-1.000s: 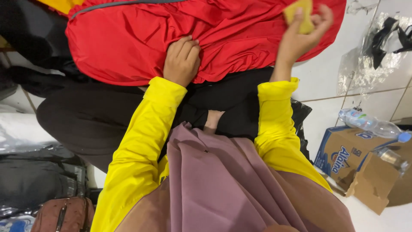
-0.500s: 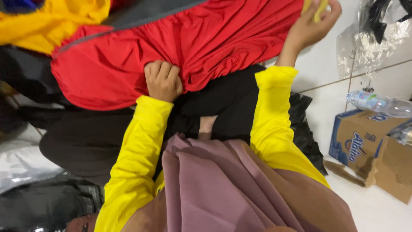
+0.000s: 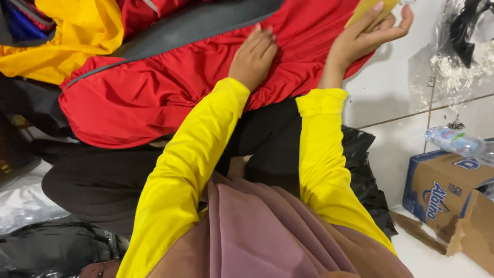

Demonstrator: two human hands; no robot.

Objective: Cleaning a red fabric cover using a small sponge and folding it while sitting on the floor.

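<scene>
A: What do we count here?

B: We count two hands. Our left hand (image 3: 253, 57) lies palm down on the red garment (image 3: 170, 92), fingers together and loosely bent, pressing on the cloth where it meets the grey band (image 3: 190, 25); we can't tell whether it pinches any. Our right hand (image 3: 360, 38) is raised at the top edge, fingers half curled, thumb and forefinger gripping one flat yellow piece (image 3: 371, 9), which is partly cut off by the frame.

A: And the rest?

B: One yellow garment (image 3: 67, 36) at the upper left, touching the red one. One plastic water bottle (image 3: 455, 141) lying on one open cardboard box (image 3: 447, 193) at the right. One crumpled clear plastic bag (image 3: 453, 56) against the white tiled wall (image 3: 386, 92). One black plastic bag (image 3: 368, 170) beside our right sleeve.

A: Where do we have room?

B: The red garment runs out past the top edge and hangs over the dark cloth on our lap. The bare tile between right hand and clear bag is the only open stretch; the left side is packed with bags and cloth.

A: What differs from half a second ago?

B: Then our left hand was a fist bunching the red cloth lower down; now it has flattened and moved up to the grey band. The right hand still holds the yellow piece up high.
</scene>
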